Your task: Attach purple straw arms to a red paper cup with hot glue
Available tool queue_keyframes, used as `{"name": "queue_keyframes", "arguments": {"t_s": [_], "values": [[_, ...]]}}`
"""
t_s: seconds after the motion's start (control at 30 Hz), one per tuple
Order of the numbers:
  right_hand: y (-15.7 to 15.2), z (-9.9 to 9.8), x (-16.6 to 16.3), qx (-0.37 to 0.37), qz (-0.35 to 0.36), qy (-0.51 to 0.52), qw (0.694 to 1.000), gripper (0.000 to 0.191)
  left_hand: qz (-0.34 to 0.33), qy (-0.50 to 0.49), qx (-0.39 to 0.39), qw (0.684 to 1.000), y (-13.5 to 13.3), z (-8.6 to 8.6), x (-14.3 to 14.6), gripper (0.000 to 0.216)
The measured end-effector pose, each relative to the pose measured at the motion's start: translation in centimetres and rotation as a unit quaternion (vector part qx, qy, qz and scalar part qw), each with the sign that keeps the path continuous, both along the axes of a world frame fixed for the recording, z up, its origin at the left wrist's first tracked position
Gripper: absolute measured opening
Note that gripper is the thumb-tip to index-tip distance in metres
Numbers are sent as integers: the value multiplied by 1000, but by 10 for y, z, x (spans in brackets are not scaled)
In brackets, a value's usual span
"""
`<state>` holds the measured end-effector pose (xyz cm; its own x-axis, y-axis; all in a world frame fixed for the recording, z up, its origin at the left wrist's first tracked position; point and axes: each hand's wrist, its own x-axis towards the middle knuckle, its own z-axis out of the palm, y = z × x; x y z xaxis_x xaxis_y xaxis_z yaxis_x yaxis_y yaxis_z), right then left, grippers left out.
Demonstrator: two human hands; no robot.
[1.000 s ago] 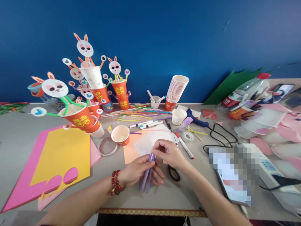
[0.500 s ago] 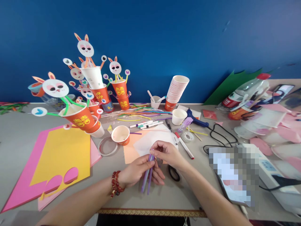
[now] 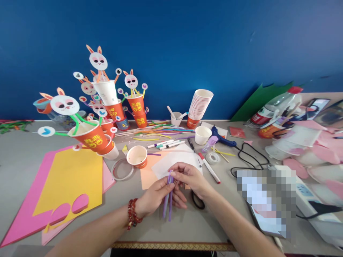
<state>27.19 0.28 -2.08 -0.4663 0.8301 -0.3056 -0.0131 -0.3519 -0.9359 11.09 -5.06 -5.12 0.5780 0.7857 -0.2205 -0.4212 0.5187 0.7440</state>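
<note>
My left hand [image 3: 158, 196] is closed around two purple straws [image 3: 167, 205], holding them side by side near their upper part. My right hand [image 3: 187, 176] pinches the top ends of the same straws with thumb and fingers. Both hands meet over the grey table [image 3: 209, 225], just in front of a white sheet [image 3: 177, 159] lying on peach paper [image 3: 147, 175]. Black scissors [image 3: 197, 200] lie flat right beside my right wrist.
An orange paper cup [image 3: 137, 156] and a tape ring [image 3: 122, 169] sit left of the hands. Yellow and pink foam sheets [image 3: 66, 178] lie at left. Bunny-cup crafts [image 3: 107, 103], a cup stack [image 3: 199, 105], markers [image 3: 167, 144], a blue glue gun [image 3: 222, 140] and a power strip [image 3: 302, 189] crowd the back and right.
The view has tipped down slightly, so everything sits a little lower in the picture. Both hands keep their grip on the purple straws with only small finger shifts.
</note>
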Motion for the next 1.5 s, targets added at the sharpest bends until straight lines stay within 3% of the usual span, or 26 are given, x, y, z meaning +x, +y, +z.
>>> {"name": "queue_keyframes", "arguments": {"t_s": [0.43, 0.57, 0.67, 0.7, 0.77, 0.83, 0.9, 0.97, 1.03, 1.1, 1.23, 1.33, 1.5], "values": [[0, -13, -3, 74, -2, -38, 997, 41, 1, 19, 7, 1000, -1, -10, 4, 34], [0, -10, -2, 71, -6, -34, 997, 39, -10, 74, 35, 997, 3, -3, 2, 39], [0, -6, 1, 74, -26, -24, 997, 38, -11, 183, 128, 975, 8, 15, -7, 36], [1, -4, 2, 76, -37, -24, 996, 38, -7, 244, 184, 952, 9, 25, -12, 33], [3, 1, 5, 72, -67, -24, 995, 36, 10, 398, 302, 866, 11, 47, -28, 27], [5, 5, 9, 64, -97, -16, 993, 35, 94, 526, 403, 743, 12, 68, -47, 22], [7, 7, 12, 54, -116, -2, 992, 35, 198, 580, 481, 627, 16, 83, -66, 21], [9, 9, 14, 49, -121, 11, 991, 36, 256, 616, 511, 542, 21, 85, -83, 38], [10, 9, 15, 46, -117, 18, 992, 36, 257, 659, 500, 500, 28, 75, -96, 61], [10, 9, 15, 47, -103, 17, 993, 36, 239, 686, 469, 503, 33, 58, -105, 74], [10, 9, 16, 54, -83, -7, 995, 38, 201, 655, 433, 586, 38, 40, -107, 67], [9, 10, 16, 58, -66, -30, 996, 39, 154, 614, 434, 641, 36, 51, -97, 61], [7, 14, 17, 75, -26, -58, 995, 40, 10, 475, 389, 790, 36, 70, -69, 72]]}}
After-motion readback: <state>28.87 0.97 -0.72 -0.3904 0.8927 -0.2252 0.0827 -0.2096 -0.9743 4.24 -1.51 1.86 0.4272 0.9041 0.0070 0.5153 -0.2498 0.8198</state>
